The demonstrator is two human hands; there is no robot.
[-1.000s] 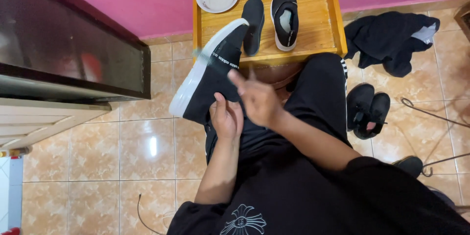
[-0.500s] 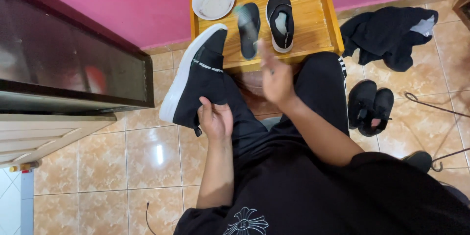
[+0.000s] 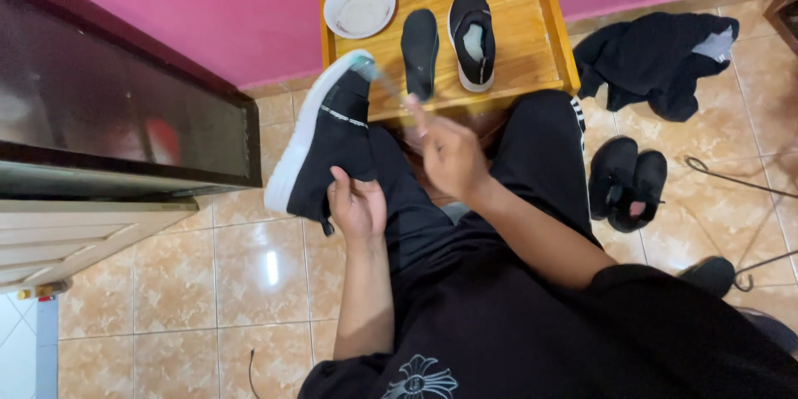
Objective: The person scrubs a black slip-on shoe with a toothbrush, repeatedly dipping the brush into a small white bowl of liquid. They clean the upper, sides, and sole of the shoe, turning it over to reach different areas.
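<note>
My left hand (image 3: 356,206) grips a black high-top shoe with a white sole (image 3: 324,140) at its heel end, fingers curled shut on the fabric, and holds it up over the tiled floor (image 3: 174,274) just off the front left corner of the wooden surface (image 3: 507,41). The sole faces left, the toe points up toward that corner. My right hand (image 3: 449,154) is raised beside the shoe, closed round the handle of a small brush (image 3: 378,79) — it is blurred, a pale stick with a greenish head that meets the toe of the shoe.

On the surface, a white plate (image 3: 360,5) sits in the back left corner. Next to it lies one black slip-on shoe, sole up (image 3: 419,51), and just right of that a second black slip-on, opening up (image 3: 471,37) with a pale lining showing.

On the floor to my right, a pair of black sandals (image 3: 627,183) lies close beside my leg, and a dark garment (image 3: 657,62) is heaped past the right edge of the surface. A dark glass-fronted cabinet (image 3: 108,125) stands at my left — against the pink wall (image 3: 208,0).
</note>
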